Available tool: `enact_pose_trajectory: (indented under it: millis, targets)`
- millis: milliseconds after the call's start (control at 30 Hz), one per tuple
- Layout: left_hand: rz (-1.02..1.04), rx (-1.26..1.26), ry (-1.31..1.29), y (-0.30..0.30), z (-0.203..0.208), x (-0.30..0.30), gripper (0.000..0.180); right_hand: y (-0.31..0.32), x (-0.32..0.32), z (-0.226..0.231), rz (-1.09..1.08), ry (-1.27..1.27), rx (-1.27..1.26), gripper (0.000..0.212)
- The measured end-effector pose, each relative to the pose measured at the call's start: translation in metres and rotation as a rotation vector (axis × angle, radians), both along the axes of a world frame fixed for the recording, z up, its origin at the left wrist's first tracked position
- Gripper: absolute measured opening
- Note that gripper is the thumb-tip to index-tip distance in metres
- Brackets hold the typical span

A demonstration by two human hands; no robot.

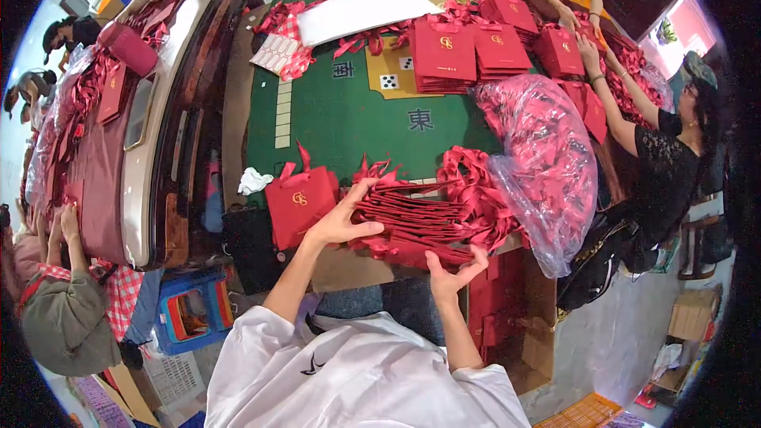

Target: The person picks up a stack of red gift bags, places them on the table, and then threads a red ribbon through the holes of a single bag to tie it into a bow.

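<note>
A person's two bare hands are apart from each other at the near edge of a table, at either end of a stack of thin red paper bags (412, 210). The left hand (339, 223) spans the stack's left end, thumb and fingers spread; the right hand (453, 276) is at its near right corner, thumb and finger parted. How firmly either hand grips cannot be told from this angle.

Glossy red ribbons (468, 182) spill over the stack's right side. Just left of the left hand lies a red gift bag (300, 208) with a gold emblem, a crumpled white tissue (254, 181) beside it. To the right bulges a clear plastic sack (547, 150) full of red pieces.

Beyond, the green tabletop (317, 127) carries printed dice, piles of red bags (444, 55), a sheet of labels (279, 54) and a long white packet (369, 12). On the right, a co-worker in black (670, 150) reaches toward more bags; other people sit at a table on the left.
</note>
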State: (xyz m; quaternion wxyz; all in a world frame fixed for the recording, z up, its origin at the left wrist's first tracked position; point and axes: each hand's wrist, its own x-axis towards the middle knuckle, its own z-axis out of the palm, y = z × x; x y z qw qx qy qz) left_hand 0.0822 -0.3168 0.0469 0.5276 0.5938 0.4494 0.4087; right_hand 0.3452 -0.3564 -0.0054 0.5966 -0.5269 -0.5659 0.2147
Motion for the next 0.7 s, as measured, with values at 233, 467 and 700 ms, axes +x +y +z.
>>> enact_pose_trajectory:
  millis: [233, 467, 700]
  targets:
    - [0.010, 0.034, 0.026, 0.001, -0.007, 0.002, 0.084, 0.001, 0.005, 0.002, 0.181, -0.052, 0.233, 0.076]
    - [0.058, 0.044, 0.057, 0.004, -0.010, 0.005, 0.079, 0.005, -0.007, 0.012, 0.189, -0.029, 0.213, 0.079]
    - [0.093, 0.072, 0.064, 0.004, -0.012, 0.007, 0.077, -0.001, 0.014, 0.024, 0.254, -0.099, 0.221, 0.073]
